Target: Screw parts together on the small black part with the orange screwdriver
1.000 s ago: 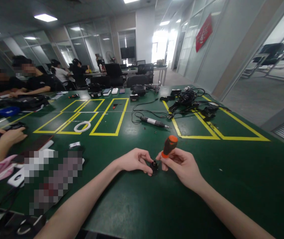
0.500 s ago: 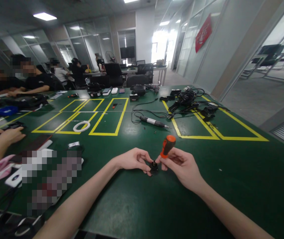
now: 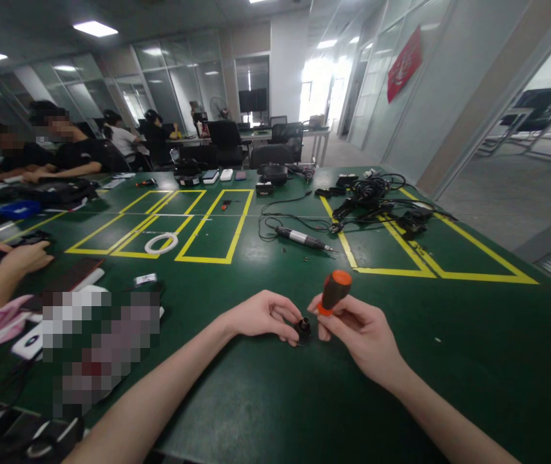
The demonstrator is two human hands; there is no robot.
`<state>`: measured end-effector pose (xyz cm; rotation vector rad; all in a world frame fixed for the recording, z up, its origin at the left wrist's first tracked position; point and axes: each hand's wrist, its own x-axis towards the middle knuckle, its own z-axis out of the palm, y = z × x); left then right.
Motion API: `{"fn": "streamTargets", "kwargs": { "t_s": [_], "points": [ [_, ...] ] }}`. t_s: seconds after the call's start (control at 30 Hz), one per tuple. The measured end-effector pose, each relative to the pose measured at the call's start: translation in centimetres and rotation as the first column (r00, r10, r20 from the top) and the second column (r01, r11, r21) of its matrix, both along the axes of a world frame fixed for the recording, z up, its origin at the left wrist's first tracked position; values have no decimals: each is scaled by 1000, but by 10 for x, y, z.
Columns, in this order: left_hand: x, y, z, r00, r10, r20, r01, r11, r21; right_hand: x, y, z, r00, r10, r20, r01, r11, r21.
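My left hand (image 3: 271, 317) pinches a small black round part (image 3: 304, 330) with a short upright neck, low over the green table (image 3: 256, 399). Its exact kind is too small to make out. Fingers of my right hand (image 3: 355, 325) are closed round the lower end of a screwdriver (image 3: 336, 291) with an orange and black handle. The handle points up and leans a little to the right. My fingers hide the screwdriver's shaft and tip. A small gap separates the right fingertips from the black part.
An electric screwdriver (image 3: 304, 238) with its cord lies ahead, near a heap of black cables (image 3: 365, 193). A white ring (image 3: 161, 243) rests on yellow tape outlines. At the left are a co-worker's hands (image 3: 26, 259), a pink cloth (image 3: 2, 322) and a power bank-like white block (image 3: 28, 341).
The right hand and screwdriver have moved slightly away from the black part, and the handle leans more to the right. The whole view has shifted a little.
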<state>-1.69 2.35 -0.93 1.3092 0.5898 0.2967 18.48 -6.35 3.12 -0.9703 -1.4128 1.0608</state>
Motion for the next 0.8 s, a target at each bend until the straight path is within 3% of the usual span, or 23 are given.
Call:
{"fn": "streamTargets", "kwargs": {
  "t_s": [0.1, 0.27, 0.37, 0.57, 0.8],
  "points": [
    [-2, 1, 0, 1000, -17, -8, 17, 1000, -6, 1, 0, -1, 999, 23, -36, -24, 999, -25],
    [-3, 0, -3, 999, 5, -44, -1, 996, 91, 1, -2, -5, 992, 19, -124, -28, 997, -72],
    [-2, -1, -3, 998, 54, -27, -52, 996, 69, 0, -3, -4, 997, 7, -81, -14, 997, -80],
    [-1, -1, 0, 1000, 12, -12, -12, 1000, 14, 0, -4, 0, 998, 50, -49, -51, 998, -27],
    [-3, -3, -5, 999, 14, -48, -8, 992, 122, -2, -4, -12, 990, -8, -141, -2, 997, -75]
  ]
}}
